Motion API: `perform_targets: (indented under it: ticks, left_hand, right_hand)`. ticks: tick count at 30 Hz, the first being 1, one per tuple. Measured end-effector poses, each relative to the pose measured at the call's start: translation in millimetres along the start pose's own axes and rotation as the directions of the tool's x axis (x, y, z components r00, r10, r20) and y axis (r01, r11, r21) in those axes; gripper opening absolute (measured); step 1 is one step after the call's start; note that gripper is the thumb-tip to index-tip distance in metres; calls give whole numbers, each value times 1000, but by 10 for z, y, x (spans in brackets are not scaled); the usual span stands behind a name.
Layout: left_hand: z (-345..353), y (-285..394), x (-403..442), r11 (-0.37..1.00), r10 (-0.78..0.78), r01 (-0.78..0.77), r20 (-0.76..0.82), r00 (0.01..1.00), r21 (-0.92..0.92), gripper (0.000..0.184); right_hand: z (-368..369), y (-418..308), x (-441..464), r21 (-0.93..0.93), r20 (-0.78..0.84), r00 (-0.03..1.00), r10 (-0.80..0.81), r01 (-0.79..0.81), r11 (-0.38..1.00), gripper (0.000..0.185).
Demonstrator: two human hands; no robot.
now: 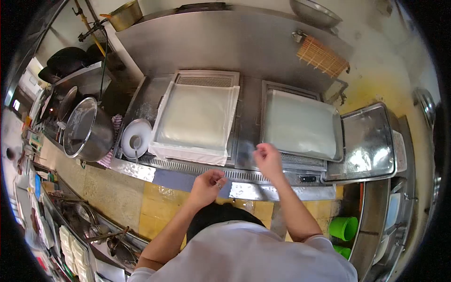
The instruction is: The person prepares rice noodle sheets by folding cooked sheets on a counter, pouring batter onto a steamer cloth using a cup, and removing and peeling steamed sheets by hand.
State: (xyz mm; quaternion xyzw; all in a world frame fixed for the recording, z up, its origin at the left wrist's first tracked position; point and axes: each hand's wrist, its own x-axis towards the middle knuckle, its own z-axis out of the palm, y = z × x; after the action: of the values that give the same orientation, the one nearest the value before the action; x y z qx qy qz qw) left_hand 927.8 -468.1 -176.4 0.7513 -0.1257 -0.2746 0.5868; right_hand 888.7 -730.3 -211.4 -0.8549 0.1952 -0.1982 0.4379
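My left hand (210, 185), with a ring on one finger, hovers by the counter's front edge, its fingers curled; whether anything small is in them is hidden. Near the front left corner of the right tray, my right hand (268, 158) is raised with its fingers bent together. A white cloth (217, 157) lies over the left metal frame, with a smooth pale sheet (192, 115) on top. The right metal tray (339, 136) bears a similar pale layer (303, 124) and rests on a perforated rack (300, 160).
Left of the cloth is a white bowl (143, 126) with a ladle (136, 141), then a large metal pot (89, 129). An empty metal tray (369, 141) lies at the right. A bamboo mat (323, 56) hangs on the wall. Green buckets (343, 228) stand below right.
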Motion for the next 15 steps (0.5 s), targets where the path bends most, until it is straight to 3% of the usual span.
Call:
perform_targets:
  ticks: [6,9,12,13,15]
  left_hand:
    - [-415,-313,490,998,-42,42,7,999,43,23]
    - [-727,-266,787,999,-39,39,-46,998,-6,24]
    - [-1250,-368,1238,998,-52,56,-97,994,30,22]
    - [-1436,-343,1392,998,-35,43,-163,986,44,21]
    - [-1863,-324,1774,992,21,11,-245,969,126,20]
  right_hand:
    - [-65,911,986,-387,-50,974,223,-224,894,21]
    - [60,1481,1121,-684,148,945,292,-116,721,25]
    - [-6,924,1289,-807,77,910,408,-183,561,26]
    - [-32,648,1422,-752,14,891,454,-290,592,26]
    - [38,513,1761,-678,-8,947,321,-241,695,24]
